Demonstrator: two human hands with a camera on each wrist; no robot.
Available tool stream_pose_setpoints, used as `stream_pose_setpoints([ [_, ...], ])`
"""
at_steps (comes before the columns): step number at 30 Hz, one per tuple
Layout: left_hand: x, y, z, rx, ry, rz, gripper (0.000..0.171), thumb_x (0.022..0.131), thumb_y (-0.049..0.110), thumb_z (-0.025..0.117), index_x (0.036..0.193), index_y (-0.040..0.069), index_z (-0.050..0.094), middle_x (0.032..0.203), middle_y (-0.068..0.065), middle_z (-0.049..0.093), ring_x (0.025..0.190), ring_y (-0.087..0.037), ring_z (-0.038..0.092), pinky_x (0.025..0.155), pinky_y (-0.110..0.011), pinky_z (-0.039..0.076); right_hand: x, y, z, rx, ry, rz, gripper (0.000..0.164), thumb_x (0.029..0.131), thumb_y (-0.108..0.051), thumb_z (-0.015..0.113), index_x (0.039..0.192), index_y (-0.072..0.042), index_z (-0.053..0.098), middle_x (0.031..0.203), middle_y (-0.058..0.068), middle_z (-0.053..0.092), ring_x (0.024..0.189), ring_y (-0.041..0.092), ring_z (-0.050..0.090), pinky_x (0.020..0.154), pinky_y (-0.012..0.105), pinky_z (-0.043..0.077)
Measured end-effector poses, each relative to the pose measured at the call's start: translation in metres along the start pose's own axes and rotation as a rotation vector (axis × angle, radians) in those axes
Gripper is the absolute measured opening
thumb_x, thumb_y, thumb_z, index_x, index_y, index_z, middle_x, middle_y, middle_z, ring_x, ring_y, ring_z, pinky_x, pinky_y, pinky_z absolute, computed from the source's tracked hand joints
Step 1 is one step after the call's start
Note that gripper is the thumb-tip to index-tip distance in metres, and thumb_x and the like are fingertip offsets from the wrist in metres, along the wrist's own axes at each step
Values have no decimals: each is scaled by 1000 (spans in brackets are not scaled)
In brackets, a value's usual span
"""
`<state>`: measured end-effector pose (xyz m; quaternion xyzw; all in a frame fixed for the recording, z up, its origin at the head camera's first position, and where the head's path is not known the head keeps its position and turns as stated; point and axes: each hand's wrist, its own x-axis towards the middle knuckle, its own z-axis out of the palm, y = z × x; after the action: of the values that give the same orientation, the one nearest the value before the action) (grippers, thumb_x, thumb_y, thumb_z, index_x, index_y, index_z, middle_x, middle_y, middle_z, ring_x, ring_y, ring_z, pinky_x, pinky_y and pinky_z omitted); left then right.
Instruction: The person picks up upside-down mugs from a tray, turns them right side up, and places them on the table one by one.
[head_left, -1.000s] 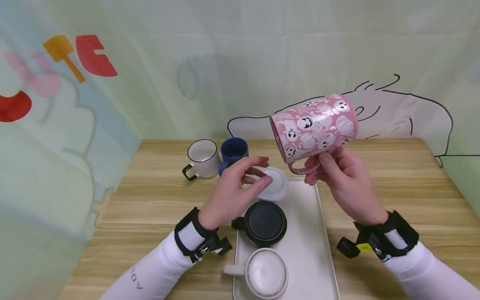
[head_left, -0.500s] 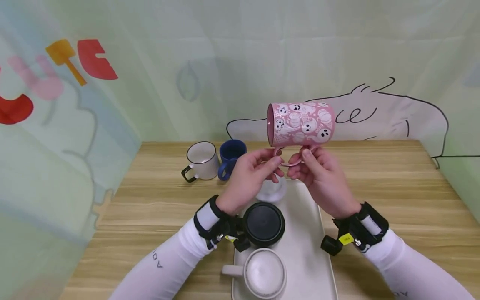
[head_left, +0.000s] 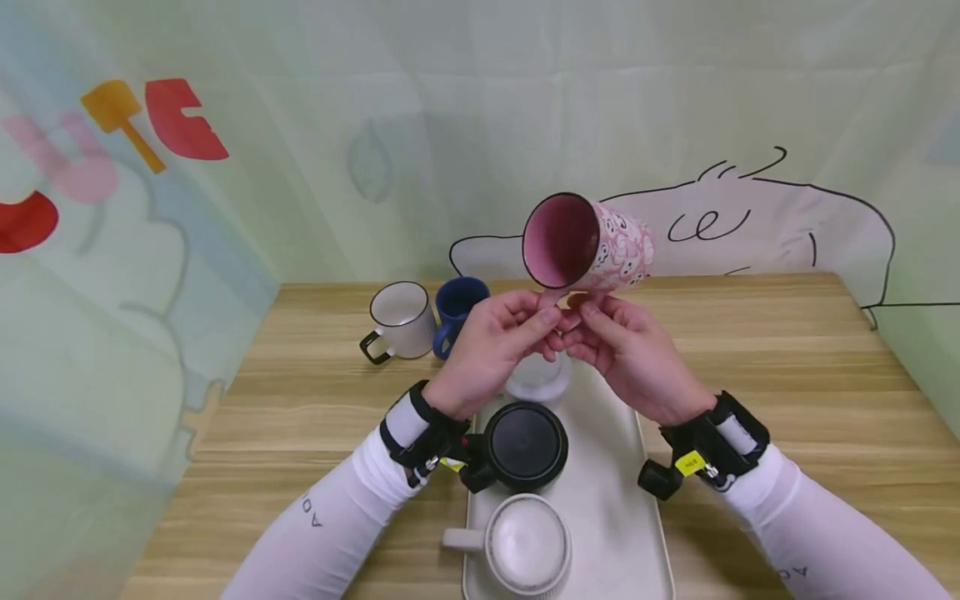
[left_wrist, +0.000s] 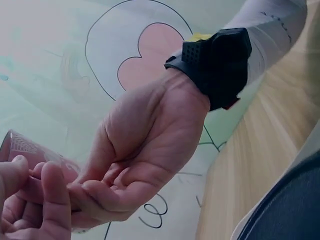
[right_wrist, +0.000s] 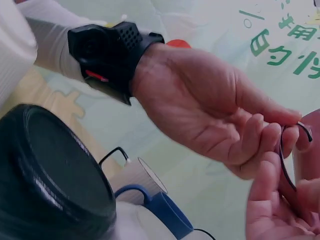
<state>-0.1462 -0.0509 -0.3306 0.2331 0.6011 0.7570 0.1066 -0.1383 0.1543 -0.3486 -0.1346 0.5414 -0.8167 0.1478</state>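
Observation:
A pink mug point(head_left: 624, 250) with white ghosts and pumpkins is held in the air on its side, its dark-rimmed mouth turned toward the head camera and left. Its handle hangs below, between both hands. The left hand point(head_left: 483, 354) pinches the handle's rim end with thumb and fingers; the right hand point(head_left: 637, 358) pinches it nearer the base. Fingertips almost meet and hide much of the handle. In the right wrist view, the left hand point(right_wrist: 200, 100) grips the dark-edged handle. The left wrist view shows the right hand point(left_wrist: 150, 145) beside the mug point(left_wrist: 37, 155).
Below the hands lies a white tray point(head_left: 615, 492) bearing an upside-down black mug point(head_left: 527, 446), a ribbed white mug point(head_left: 528, 546) and a partly hidden white piece point(head_left: 538, 379). A black-rimmed white mug point(head_left: 402, 321) and a blue mug point(head_left: 459, 304) stand upright at the back left.
The left hand has come up and taken the mug's handle, while the right hand moved left with the mug. The mug's mouth has turned toward the head camera.

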Motion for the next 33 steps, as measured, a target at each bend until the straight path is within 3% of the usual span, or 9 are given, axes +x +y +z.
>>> stream_pose_setpoints([
  [7,1,4,-1,166,42,106,12,106,-4,60,112,-13,66,94,-18,72,78,-20,69,72,-29,61,-7,-7,-7,-199,-42,45,40,114,-12,50,149,6,43,137,22,61,113,28,71,101,40,57],
  [12,3,4,-11,247,106,100,14,105,-1,63,113,-12,68,94,-23,70,80,-45,66,68,-28,60,-23,-19,-14,-423,-40,15,42,112,-16,56,149,2,44,141,20,59,112,32,72,99,39,58],
  [14,4,3,-16,284,132,82,14,105,1,64,112,-10,69,95,-23,70,80,-50,64,67,-27,59,-31,-25,-17,-486,-41,-22,39,112,-15,57,146,0,49,138,19,61,110,32,73,97,39,59],
  [21,4,-8,-33,369,201,8,14,105,2,65,108,-12,68,95,-26,70,72,-20,66,63,-23,57,-55,-45,-27,-649,-28,-142,33,108,-6,61,141,-4,57,132,15,65,105,29,75,93,35,61],
  [26,4,-17,-41,396,219,-27,15,105,3,65,105,-12,67,97,-32,68,70,-16,65,63,-22,57,-69,-53,-35,-826,-13,-204,34,105,0,64,139,-4,59,129,8,67,106,22,74,91,27,60],
  [33,3,-27,-46,413,236,-82,18,105,7,66,108,-12,67,94,-22,70,70,-17,64,63,-23,58,-83,-51,-48,-1237,-5,-304,45,100,-6,75,142,-14,61,134,-2,67,112,17,67,95,16,50],
])
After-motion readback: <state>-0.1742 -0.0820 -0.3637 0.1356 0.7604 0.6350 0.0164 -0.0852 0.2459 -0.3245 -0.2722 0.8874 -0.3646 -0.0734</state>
